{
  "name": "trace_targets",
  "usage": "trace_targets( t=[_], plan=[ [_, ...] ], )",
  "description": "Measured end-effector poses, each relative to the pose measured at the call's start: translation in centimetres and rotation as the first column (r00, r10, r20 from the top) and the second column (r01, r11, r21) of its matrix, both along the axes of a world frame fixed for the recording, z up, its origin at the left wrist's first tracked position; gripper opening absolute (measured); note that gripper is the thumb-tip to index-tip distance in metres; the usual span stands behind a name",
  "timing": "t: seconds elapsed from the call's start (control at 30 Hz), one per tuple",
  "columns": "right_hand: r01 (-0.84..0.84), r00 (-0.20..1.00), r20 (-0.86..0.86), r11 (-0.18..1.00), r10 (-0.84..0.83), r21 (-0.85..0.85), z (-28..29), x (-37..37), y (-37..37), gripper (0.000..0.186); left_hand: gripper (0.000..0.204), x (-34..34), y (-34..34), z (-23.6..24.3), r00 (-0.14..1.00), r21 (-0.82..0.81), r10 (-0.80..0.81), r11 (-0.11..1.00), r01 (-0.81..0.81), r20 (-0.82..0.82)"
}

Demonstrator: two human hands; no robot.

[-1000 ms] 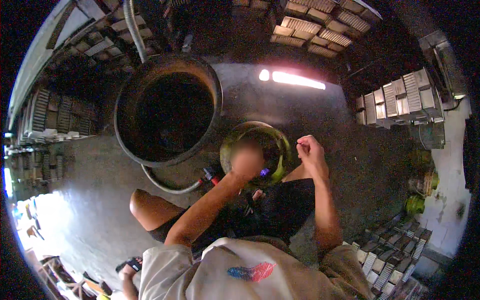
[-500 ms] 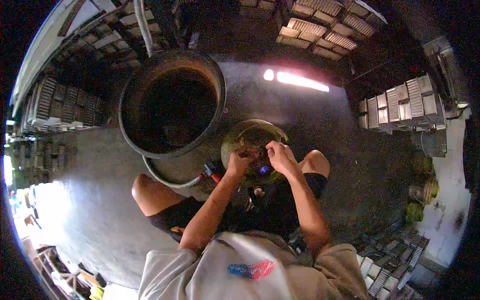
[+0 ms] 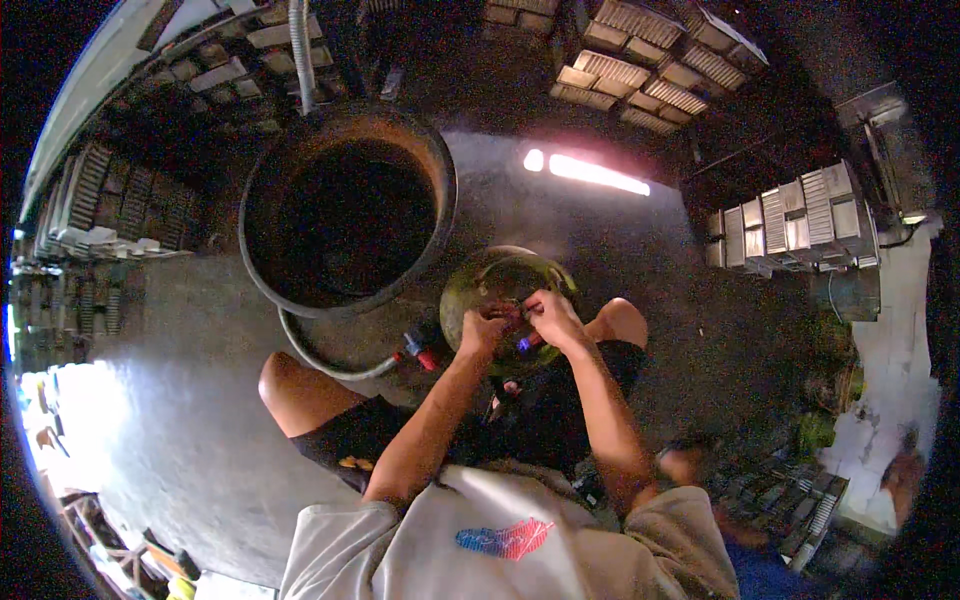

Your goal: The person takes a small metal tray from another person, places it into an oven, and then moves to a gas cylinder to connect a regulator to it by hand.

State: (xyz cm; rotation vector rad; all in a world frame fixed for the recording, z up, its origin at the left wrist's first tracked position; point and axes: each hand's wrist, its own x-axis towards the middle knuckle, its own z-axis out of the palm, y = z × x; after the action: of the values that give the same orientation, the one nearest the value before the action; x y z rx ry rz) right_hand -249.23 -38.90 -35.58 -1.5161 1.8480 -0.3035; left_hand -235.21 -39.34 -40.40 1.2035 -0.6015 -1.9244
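A round yellow-green bucket [image 3: 458, 292] stands between my knees, with an arched handle near its far rim. Over it, my left hand [image 3: 484, 330] is closed, its thumb and fingers drawn together. My right hand [image 3: 552, 317] pinches close beside it, fingertips almost meeting the left ones. Something small and dark lies between the fingertips, too dim to name. Just below the right fingers shows a small blue-violet thing [image 3: 524, 344], its kind unclear. What lies in the bucket is mostly hidden by hands and shadow.
A big dark round tub [image 3: 447, 215] stands left of the bucket. A pale hose [image 3: 345, 374] curves from it to a red-and-blue fitting [image 3: 425, 356]. Ribbed grey blocks [image 3: 795, 215] are stacked around the walls. Another person in blue [image 3: 755, 550] is at the lower right, blurred.
My two hands have come a little closer together over the bucket. Another person has come into view at the lower right. The whole view has shifted slightly.
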Motion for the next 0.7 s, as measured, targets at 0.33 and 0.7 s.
trace_targets(
  t=[0.33, 0.7],
  plan=[
    [0.004, 0.998, -0.061, 0.98, -0.017, -0.197, 0.2, 0.9, 1.1, 0.014, 0.014, 0.2, 1.2, 1.7, 0.949, -0.32, 0.0, 0.942, 0.106, 0.315],
    [0.163, 0.796, 0.538, 0.955, -0.276, 0.249, 5.7, -0.4, 1.0, 0.025, 0.013, 1.7, 1.5, 6.3, 0.982, -0.314, -0.191, 0.931, 0.185, 0.013]
  ],
)
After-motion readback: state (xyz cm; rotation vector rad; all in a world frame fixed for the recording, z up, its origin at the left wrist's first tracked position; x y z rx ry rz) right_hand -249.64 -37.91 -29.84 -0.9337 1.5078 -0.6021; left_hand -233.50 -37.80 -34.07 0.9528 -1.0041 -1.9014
